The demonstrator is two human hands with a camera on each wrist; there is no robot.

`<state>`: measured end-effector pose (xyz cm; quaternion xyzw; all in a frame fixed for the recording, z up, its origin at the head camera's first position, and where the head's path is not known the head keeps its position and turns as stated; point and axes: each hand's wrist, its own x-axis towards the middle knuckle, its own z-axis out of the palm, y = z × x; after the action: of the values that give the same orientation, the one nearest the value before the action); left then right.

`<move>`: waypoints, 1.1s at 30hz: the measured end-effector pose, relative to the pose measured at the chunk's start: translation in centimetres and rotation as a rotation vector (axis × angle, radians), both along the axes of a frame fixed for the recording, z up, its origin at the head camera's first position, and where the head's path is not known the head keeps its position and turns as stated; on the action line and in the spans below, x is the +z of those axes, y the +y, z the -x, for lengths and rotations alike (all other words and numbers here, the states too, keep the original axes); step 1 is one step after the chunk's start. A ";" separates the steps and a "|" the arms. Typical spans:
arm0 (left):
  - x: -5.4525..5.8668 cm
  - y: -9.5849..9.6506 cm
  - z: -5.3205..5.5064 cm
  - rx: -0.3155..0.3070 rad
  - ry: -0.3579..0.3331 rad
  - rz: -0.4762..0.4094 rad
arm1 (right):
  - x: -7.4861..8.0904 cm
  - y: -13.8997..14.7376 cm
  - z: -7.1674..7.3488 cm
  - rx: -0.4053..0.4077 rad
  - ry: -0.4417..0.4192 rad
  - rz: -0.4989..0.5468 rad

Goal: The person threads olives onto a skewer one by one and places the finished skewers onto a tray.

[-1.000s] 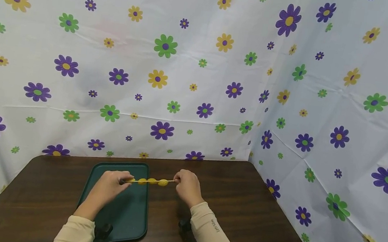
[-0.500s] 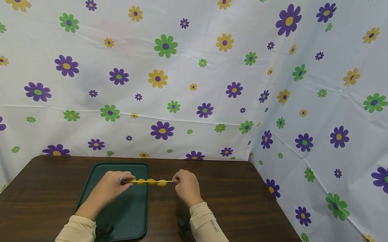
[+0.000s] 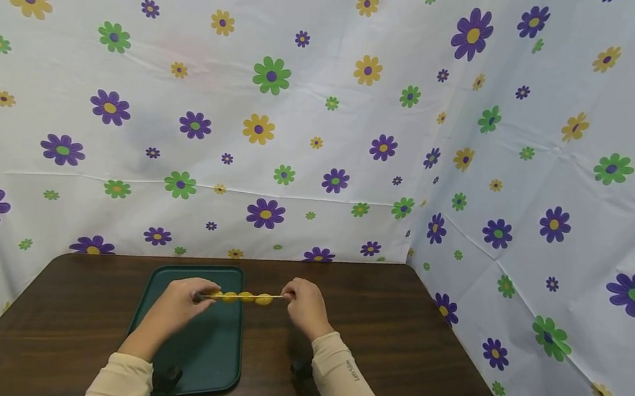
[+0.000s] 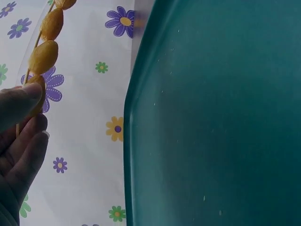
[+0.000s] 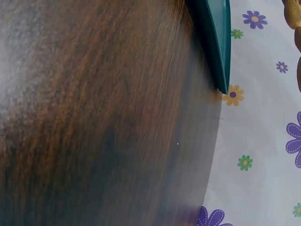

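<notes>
A thin wooden skewer threaded with several yellow-brown round balls [image 3: 246, 297] is held level above the tray's right edge in the head view. My left hand [image 3: 180, 305] pinches its left end, and the left wrist view shows the thumb [image 4: 32, 91] pressing on the lowest ball, with more balls [image 4: 44, 57] above it. At the right end, my right hand [image 3: 305, 306] pinches the bare stick. Only a ball [image 5: 292, 14] and a sliver of fingers show at the right wrist view's edge.
Under the left hand lies a dark green tray [image 3: 211, 356] on a brown wooden table [image 3: 393, 363]. A few pale specks dot the tray in the left wrist view. White flower-printed cloth [image 3: 322, 153] hangs behind and along the right side.
The skewer and both hands have shifted very slightly left. Both hands keep their hold on it throughout.
</notes>
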<state>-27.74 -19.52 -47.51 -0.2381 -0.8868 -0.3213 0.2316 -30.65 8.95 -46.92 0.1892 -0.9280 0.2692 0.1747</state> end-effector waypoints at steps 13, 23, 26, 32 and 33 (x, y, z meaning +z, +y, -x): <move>0.5 -6.1 -1.1 0.113 -0.254 0.182 | -0.4 1.1 0.2 -0.010 0.006 0.056; -0.7 -9.4 -2.4 0.073 -0.519 0.185 | -0.8 2.1 0.5 -0.031 0.038 0.082; -1.0 -9.5 -2.6 0.096 -0.539 0.185 | -0.7 2.2 0.5 -0.038 0.040 0.089; -1.4 -9.4 -2.8 0.102 -0.577 0.193 | -0.6 2.2 0.4 -0.035 0.040 0.091; -1.4 -9.4 -2.8 0.101 -0.584 0.196 | -0.6 2.2 0.4 -0.035 0.041 0.088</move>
<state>-24.98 -28.88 -48.95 -0.1125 -0.9534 -0.2770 -0.0414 -31.09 11.17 -47.55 0.1706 -0.9147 0.3027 0.2064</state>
